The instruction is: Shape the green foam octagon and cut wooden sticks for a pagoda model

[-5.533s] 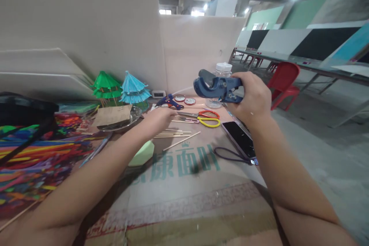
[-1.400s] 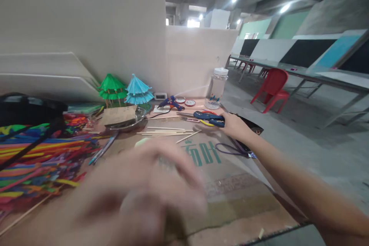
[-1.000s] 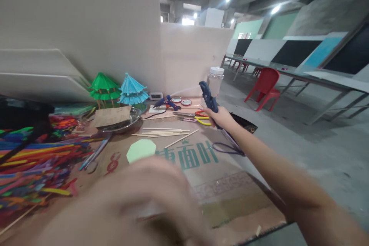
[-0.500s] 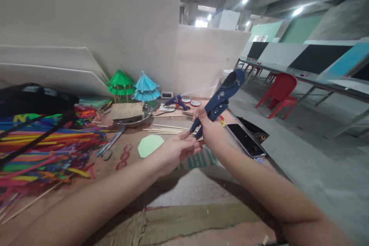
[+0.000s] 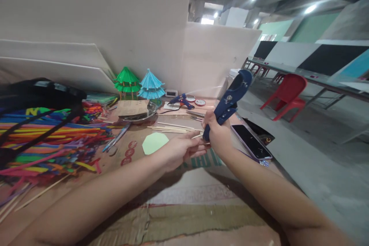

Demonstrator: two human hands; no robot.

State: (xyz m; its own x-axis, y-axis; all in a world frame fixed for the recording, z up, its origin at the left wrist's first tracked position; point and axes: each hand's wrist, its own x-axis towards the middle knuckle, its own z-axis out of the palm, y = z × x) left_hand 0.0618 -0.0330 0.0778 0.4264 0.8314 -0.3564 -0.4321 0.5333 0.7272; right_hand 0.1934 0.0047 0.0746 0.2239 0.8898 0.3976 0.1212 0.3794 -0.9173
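My right hand (image 5: 217, 132) is closed around a dark blue hand tool (image 5: 227, 103) with a round rivet and a wide, hollow-looking upper end. The tool tilts up to the right, and its lower end meets the fingers of my left hand (image 5: 184, 148). Between those left fingers a thin wooden stick (image 5: 197, 136) shows in part, its end close to the tool. Beneath and beyond the hands, several loose wooden sticks (image 5: 170, 129) lie on the cardboard. A pale green paper octagon (image 5: 155, 143) rests left of them.
Colourful pipe cleaners (image 5: 57, 146) and a black bag (image 5: 40, 92) fill the left side. Green (image 5: 127, 80) and blue (image 5: 151, 84) paper-roofed models stand behind, near a metal bowl (image 5: 152, 113) and a glue gun (image 5: 183, 100). A phone (image 5: 250, 141) lies at the right edge.
The tool's lower end, spread apart before, now looks closed together near my left fingers. The view has shifted slightly, moving the scene to the right.
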